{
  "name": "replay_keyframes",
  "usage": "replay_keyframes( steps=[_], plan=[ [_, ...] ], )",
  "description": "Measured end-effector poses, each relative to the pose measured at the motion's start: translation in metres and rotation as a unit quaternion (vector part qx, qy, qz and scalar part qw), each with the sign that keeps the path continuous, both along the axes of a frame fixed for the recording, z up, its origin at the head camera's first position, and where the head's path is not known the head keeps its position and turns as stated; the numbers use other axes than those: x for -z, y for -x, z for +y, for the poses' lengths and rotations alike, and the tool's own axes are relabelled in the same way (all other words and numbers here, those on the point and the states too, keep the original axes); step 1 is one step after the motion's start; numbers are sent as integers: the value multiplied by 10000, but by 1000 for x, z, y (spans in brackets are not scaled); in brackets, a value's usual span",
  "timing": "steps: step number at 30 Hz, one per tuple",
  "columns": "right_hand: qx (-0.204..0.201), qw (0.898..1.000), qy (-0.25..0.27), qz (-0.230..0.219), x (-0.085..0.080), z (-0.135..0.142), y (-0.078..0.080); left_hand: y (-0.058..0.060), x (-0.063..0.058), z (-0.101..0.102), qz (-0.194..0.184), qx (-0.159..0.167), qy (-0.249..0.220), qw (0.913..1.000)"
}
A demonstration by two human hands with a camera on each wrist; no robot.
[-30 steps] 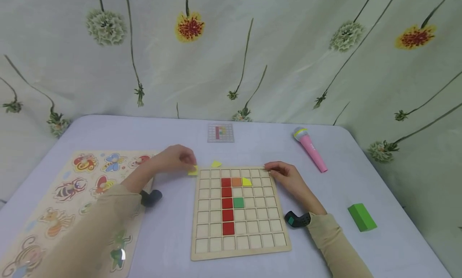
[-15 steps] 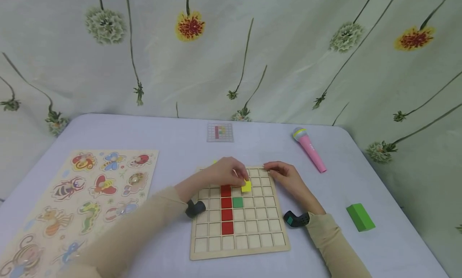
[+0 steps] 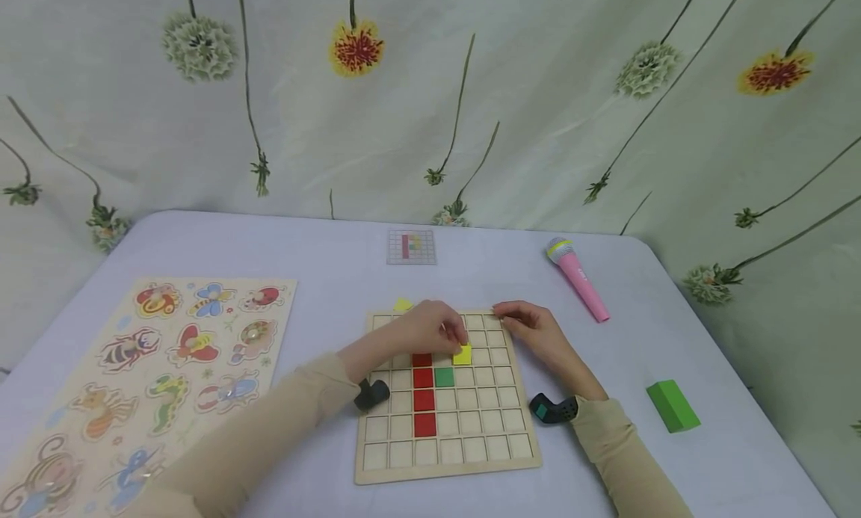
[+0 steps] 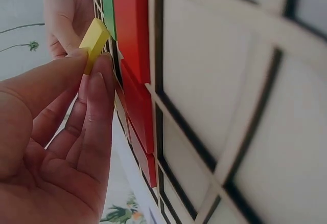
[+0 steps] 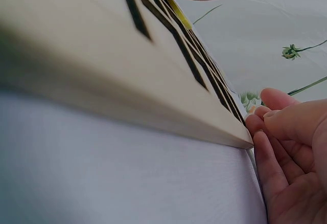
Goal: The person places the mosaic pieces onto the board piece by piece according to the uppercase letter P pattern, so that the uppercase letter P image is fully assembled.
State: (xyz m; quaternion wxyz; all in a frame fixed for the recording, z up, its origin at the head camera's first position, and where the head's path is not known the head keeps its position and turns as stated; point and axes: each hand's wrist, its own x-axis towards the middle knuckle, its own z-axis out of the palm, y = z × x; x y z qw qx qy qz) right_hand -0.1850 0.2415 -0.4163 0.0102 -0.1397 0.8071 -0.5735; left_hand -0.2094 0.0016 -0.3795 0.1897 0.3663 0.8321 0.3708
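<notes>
My left hand [image 3: 430, 329] pinches a yellow square tile [image 3: 462, 355] between thumb and fingertips, just over the upper part of the wooden grid board [image 3: 474, 473]. In the left wrist view the yellow tile [image 4: 94, 42] stands tilted, beside the red tiles [image 4: 132, 27]. A column of red tiles [image 3: 424, 401] and a green tile [image 3: 445, 377] sit in the grid. Other upper cells are hidden behind my left hand. At the board's far right corner, my right hand [image 3: 538, 335] holds the edge; the right wrist view shows its fingertips [image 5: 258, 124] against that corner.
Beyond the board lie a loose yellow piece [image 3: 403, 305] and a small pattern card [image 3: 412, 247]. A puzzle board with insect pictures [image 3: 222, 353] is on the left. To the right are a pink toy microphone [image 3: 581, 282] and a green block [image 3: 673, 406].
My left hand has carried the yellow square tile from beside the board's far left corner rightward over the grid, then slightly nearer. My right hand has stayed at the corner.
</notes>
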Motion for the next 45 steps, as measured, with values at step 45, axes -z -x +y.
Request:
replay_keyframes(
  steps=[45],
  plan=[
    [-7,9999,-109,-73,-8,-2,-2,1,3,-6,565,170,203,9981]
  ],
)
